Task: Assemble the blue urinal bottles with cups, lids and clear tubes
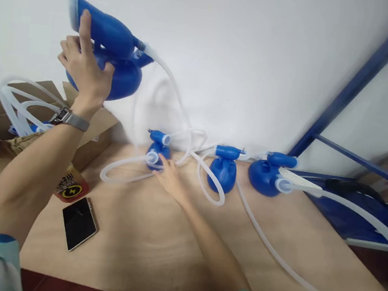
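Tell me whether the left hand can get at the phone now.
Probably not: the left hand is raised and holding a blue container, so it would likely need freeing first, though the phone lies uncovered.

The left hand (88,69) holds a blue container (110,32) aloft; the right hand (169,175) touches a second container (156,135) near the back edge of the table (157,238).

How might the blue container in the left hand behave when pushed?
The blue container looks rounded, so it might roll. The left hand alone holds it, so it is probably light. Its curving white hose seems flexible and may tug.
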Tool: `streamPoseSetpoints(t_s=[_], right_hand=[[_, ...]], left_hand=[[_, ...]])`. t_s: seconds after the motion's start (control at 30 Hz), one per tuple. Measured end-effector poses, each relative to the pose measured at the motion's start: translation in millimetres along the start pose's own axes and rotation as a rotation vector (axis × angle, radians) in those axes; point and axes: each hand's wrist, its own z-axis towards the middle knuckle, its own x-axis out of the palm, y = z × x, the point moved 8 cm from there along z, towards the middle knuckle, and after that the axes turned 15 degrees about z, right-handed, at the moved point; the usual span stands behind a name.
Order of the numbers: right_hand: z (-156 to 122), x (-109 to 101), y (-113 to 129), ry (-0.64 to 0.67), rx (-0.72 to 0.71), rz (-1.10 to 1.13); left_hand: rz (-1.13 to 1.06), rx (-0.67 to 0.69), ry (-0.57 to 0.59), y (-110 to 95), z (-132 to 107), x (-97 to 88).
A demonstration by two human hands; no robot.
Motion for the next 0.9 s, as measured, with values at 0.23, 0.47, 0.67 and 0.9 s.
streamPoseSetpoints(t_s=[0.23,0.47,0.67,0.9], right_hand=[[37.6,42.7,-63.9,0.203,0.101,-0.214],[44.1,51.8,-44.2,-0.016,-0.011,-0.182],[82.9,56.4,-26.6,0.011,-0.101,-0.357],[107.3,16.2,-2.8,0.055,-0.199,-0.356]], left_hand=[[-0.014,0.135,0.099,19.1,-21.4,-7.6],[0.08,0.143,0.206,43.8,-38.7,7.5],[0.088,0.063,0.218,70.6,-43.1,21.7],[0.136,-0.069,0.113,98.7,-39.0,27.4]])
